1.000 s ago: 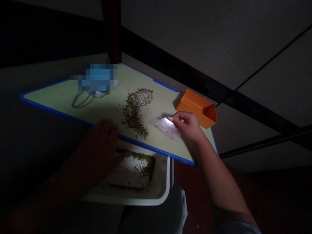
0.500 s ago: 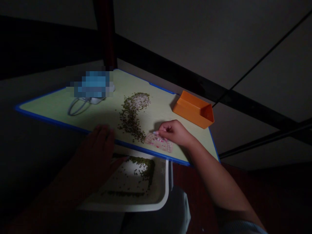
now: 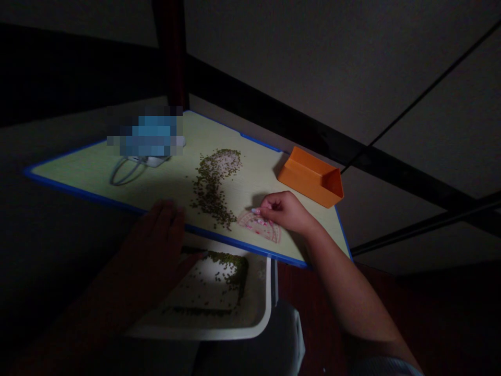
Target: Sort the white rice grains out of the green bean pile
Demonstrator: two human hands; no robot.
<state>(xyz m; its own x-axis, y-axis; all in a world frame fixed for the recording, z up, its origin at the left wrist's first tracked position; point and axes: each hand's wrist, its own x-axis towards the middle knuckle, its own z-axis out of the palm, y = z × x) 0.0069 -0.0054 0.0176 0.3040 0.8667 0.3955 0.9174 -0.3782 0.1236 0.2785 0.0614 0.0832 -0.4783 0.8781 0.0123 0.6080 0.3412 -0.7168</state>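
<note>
My right hand [image 3: 285, 210] pinches the straight edge of a clear pink protractor [image 3: 260, 228], which lies on or just above the pale tabletop [image 3: 156, 196]. Left of the protractor, small green beans [image 3: 213, 193] are spread in a curved strip, paler ones at the far end. My left hand [image 3: 164, 230] is in deep shadow at the table's near blue edge, its fingers stretched out and holding nothing that I can see. Below that edge is a white tub [image 3: 262, 308] with more green beans along its sides; my left thumb reaches over it.
An orange open box [image 3: 309, 180] stands at the table's right back edge. At the left back is a pixelated blue item [image 3: 151, 137] with a grey cable loop [image 3: 121, 177]. A wall with dark bands rises behind the table.
My right hand and the protractor have shifted slightly right, away from the beans. My left hand stays where it was.
</note>
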